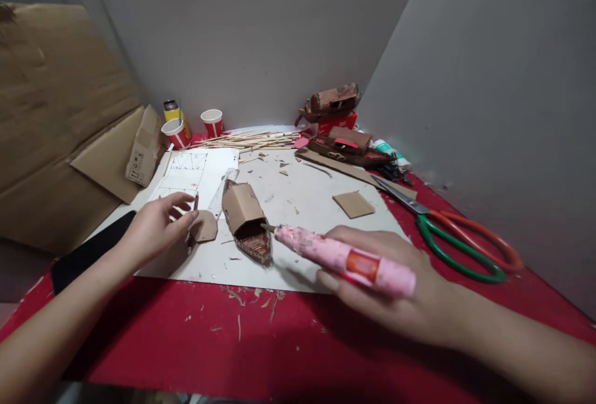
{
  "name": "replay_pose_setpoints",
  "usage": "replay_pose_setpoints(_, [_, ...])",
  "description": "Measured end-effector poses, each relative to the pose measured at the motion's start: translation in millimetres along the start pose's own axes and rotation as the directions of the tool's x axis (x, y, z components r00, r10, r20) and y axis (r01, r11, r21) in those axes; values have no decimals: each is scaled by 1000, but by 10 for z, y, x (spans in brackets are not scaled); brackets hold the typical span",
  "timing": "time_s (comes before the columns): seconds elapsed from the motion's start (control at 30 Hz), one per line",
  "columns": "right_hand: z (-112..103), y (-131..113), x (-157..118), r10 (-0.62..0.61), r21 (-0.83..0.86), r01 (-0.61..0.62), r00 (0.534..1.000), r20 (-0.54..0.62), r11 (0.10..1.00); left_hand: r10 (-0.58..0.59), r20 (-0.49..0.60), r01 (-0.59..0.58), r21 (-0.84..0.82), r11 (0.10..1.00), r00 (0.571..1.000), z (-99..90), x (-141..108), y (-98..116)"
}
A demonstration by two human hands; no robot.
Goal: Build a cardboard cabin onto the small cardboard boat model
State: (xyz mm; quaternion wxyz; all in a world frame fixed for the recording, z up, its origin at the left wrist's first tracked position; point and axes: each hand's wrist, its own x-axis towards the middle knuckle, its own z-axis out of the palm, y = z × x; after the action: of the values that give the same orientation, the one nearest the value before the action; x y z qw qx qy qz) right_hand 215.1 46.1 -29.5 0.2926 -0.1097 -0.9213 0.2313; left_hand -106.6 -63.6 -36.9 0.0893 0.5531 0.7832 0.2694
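My left hand (pixel 162 221) hovers low over the paper at left, fingers loosely bent and apart, holding nothing. Its thumb is at the edge of a rounded brown cardboard piece (pixel 205 226); I cannot tell if they touch. A thin brown stick (pixel 196 200), partly hidden, shows by the fingertips. In my right hand (pixel 395 292) is a pink pen-shaped tool (pixel 326 254), seemingly a hot glue pen, its metal tip pointing left. That tip is at the right side of a small cardboard model boat (pixel 254 247) with an arched tan roof.
Large scissors (pixel 426 210) lie at right, near a cardboard square (pixel 354 204). Two brown model boats (pixel 347 146) and thin wooden sticks (pixel 251 139) are at the back. Paper cups (pixel 213 123), a drawing (pixel 190 171), a black phone (pixel 90 252) and cardboard sheets (pixel 56 112) occupy the left.
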Motion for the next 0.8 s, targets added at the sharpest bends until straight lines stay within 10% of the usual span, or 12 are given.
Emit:
replay_pose_setpoints(0.1, [110, 53, -45, -88, -52, 92, 993, 78, 994, 217, -181, -176, 220, 959, 959, -8, 28, 216])
replay_pose_setpoints(0.2, [219, 106, -41, -160, -135, 170, 983, 87, 976, 273, -82, -267, 78, 961, 959, 88, 151, 432])
replay_pose_setpoints(0.8, [384, 204, 9, -243, -147, 247, 969, 48, 958, 274, 92, -229, -337, 913, 957, 467, 440, 469])
